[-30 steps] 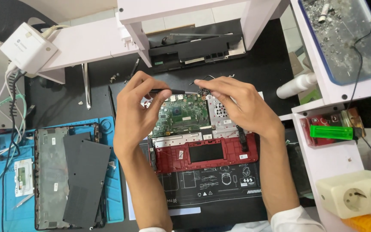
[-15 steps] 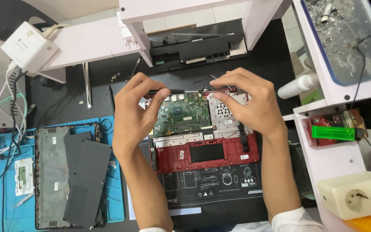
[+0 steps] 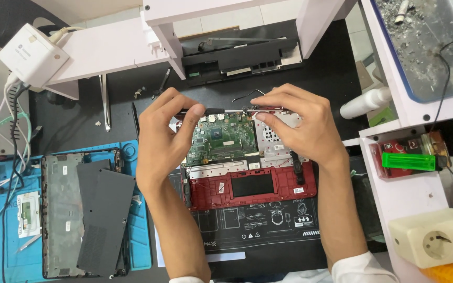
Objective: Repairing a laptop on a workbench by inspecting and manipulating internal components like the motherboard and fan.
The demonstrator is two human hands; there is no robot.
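Both hands, left hand (image 3: 166, 133) and right hand (image 3: 300, 123), pinch the far edge of an opened laptop (image 3: 247, 162); gentle, even fingertip pressure seems wise.

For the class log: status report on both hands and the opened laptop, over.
Left hand and right hand both gripping far edge of opened red laptop. Green circuit board exposed between them. Loose black wire just beyond fingertips.
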